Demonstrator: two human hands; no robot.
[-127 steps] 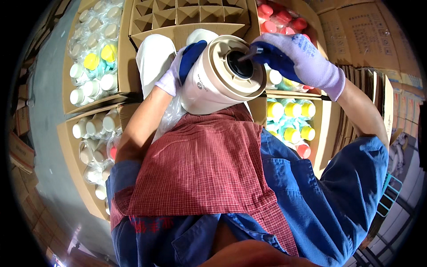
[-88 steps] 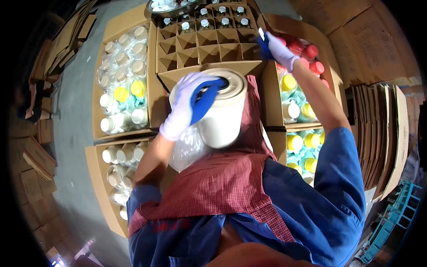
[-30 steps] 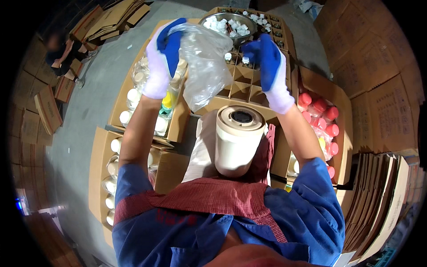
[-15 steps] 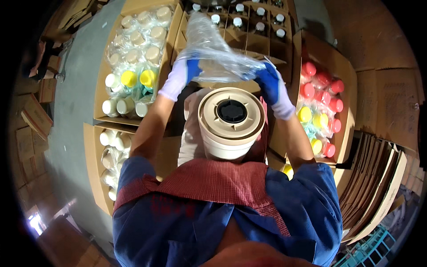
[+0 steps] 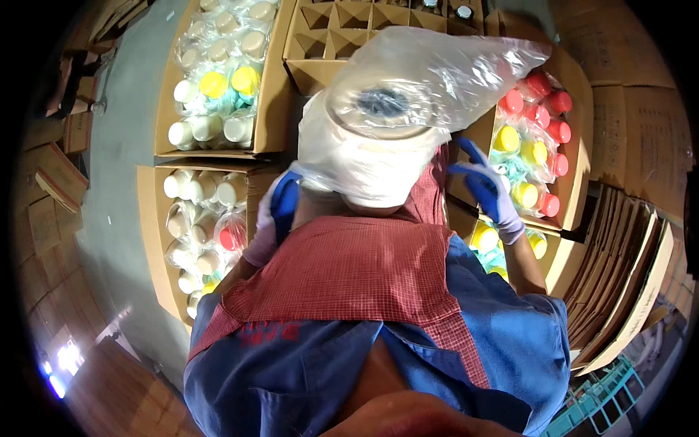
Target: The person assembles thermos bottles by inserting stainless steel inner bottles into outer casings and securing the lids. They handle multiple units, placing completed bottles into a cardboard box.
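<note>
A clear plastic bag (image 5: 466, 76) is draped over a beige-white round tub (image 5: 386, 186) with a black cap (image 5: 382, 103) in its lid. The tub stands close in front of my red checked apron. One corner of the bag sticks out to the right, over the box of red-capped bottles. My left hand (image 5: 280, 211), in a blue-and-white glove, is beside the bag's lower left edge with fingers extended, fingertips at the plastic. In a matching glove, my right hand (image 5: 489, 191) is apart from the bag on the right, fingers spread and holding nothing.
Open cartons surround me: one with beige- and yellow-capped bottles (image 5: 218, 84) at left, another nearer (image 5: 200, 191), one with red and yellow caps (image 5: 535, 142) at right. A divided carton (image 5: 328, 33) stands ahead. Flattened cardboard (image 5: 619, 273) and a teal crate (image 5: 597, 400) are at right.
The bag, earlier stretched between both hands beyond the tub, now covers the tub. Both hands have come back toward me and lower, and the right one has let go of the plastic.
</note>
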